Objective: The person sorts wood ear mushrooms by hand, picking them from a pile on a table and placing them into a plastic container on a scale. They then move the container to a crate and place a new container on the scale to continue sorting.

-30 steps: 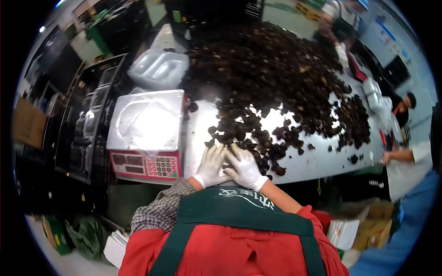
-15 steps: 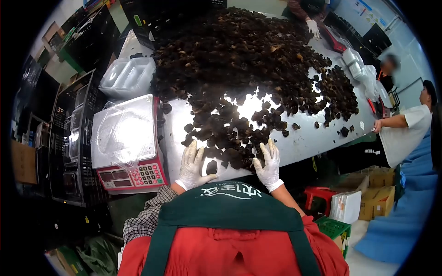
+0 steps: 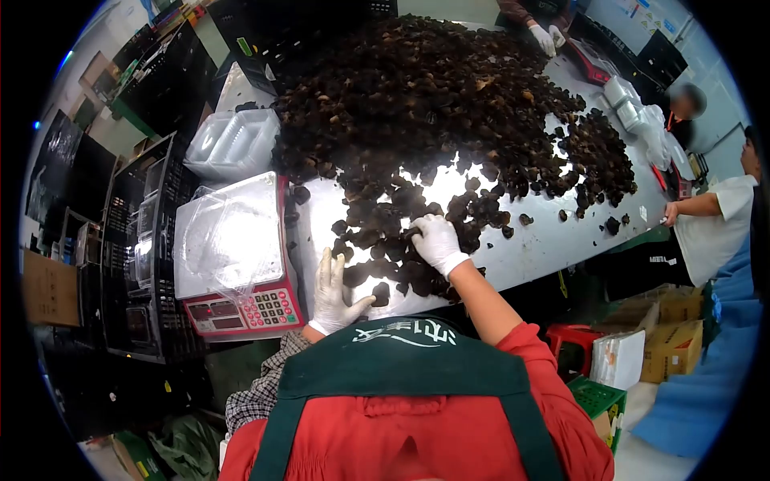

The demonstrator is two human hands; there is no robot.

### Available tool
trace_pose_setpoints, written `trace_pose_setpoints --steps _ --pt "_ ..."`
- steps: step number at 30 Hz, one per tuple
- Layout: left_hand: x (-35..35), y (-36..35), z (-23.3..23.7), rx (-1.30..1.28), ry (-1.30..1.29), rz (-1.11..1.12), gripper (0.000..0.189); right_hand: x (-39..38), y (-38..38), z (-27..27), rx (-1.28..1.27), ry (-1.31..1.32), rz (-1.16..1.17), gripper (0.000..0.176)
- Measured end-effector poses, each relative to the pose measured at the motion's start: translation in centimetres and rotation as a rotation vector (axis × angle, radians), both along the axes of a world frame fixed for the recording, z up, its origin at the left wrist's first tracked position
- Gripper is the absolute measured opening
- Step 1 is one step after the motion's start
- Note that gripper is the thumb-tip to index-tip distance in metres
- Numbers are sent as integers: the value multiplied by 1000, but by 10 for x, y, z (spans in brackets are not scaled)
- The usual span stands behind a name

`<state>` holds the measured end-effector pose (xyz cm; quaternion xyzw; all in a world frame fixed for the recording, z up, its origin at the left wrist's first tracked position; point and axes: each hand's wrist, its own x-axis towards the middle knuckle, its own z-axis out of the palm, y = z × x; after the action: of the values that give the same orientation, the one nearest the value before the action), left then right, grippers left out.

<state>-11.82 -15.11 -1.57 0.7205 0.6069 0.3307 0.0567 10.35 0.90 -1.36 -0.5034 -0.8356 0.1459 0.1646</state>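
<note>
Dark brown mushrooms (image 3: pixel 377 216) lie loosely scattered on the metal table (image 3: pixel 529 248) in front of me, at the near edge of a large heap (image 3: pixel 417 96). My left hand (image 3: pixel 330 297), in a white glove, rests open at the table's near edge with its fingers stretched and thumb apart. One separate mushroom (image 3: pixel 381 293) lies just right of its thumb. My right hand (image 3: pixel 438 242), also gloved, reaches into the scattered mushrooms with its fingers curled down onto them. Its fingertips are partly hidden among the pieces.
Left of my hands stands a red weighing scale (image 3: pixel 241 309) with clear plastic on its pan. Clear plastic trays (image 3: pixel 234 140) are stacked behind it, and black crates (image 3: pixel 156 256) stand further left. Across the table are a co-worker's gloved hands (image 3: pixel 548 38). Another person (image 3: pixel 718 212) stands at right.
My right hand has moved left and forward from the table's near edge onto the scattered mushrooms, its fingers now curled. My left hand stays about where it was, open.
</note>
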Motion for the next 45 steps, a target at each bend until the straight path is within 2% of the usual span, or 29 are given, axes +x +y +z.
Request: trace_pose_setpoints --steps 3,5,9,11,13,15,16,17,18,20,21,22,24,28,34,35,37,41,45 --pt "4 5 1 -5 -24 3 97 18 9 22 85 77 -26 17" --pt "9 12 4 35 -37 -15 95 34 12 44 46 183 -50 20" --pt "19 32 13 18 -78 -48 87 110 -22 89 -156 551 -249 17" --pt "24 44 13 2 -72 -65 83 172 -44 84 -126 515 -429 21" --pt "33 57 15 28 -29 -92 76 235 -72 73 -41 -82 -528 28" --pt "44 72 17 23 32 -126 74 252 -99 54 6 -76 -609 38" --pt "50 78 18 -29 55 -134 70 229 -105 65 -172 61 -640 46" --pt "56 86 16 -43 98 -127 66 208 -111 64 -214 154 -566 48" --pt "59 93 14 -89 153 -100 63 189 -117 52 -131 121 -386 56" --pt "57 105 4 -172 250 -49 50 138 -123 41 -182 53 -203 69" --pt "50 106 -1 -172 237 -63 35 116 -125 33 -225 59 -182 62" --pt "40 105 -4 -152 240 -88 28 97 -122 28 -144 118 -80 55" --pt "25 97 -5 -78 196 -115 16 68 -114 2 -36 241 -53 43" --pt "19 74 14 -36 62 -194 19 43 -91 -3 53 276 -21 37" --pt "21 64 8 -112 77 -37 48 78 -77 16 3 366 -62 30" --pt "19 62 8 -100 60 -18 49 83 -71 10 -53 433 -99 29" --pt "11 59 16 -63 -1 23 48 89 -59 5 38 505 -144 29" --pt "-4 49 34 24 -35 110 41 110 -55 19 -84 644 -244 19" --pt "-4 32 36 -29 -89 141 39 113 -81 30 -176 362 -72 21"
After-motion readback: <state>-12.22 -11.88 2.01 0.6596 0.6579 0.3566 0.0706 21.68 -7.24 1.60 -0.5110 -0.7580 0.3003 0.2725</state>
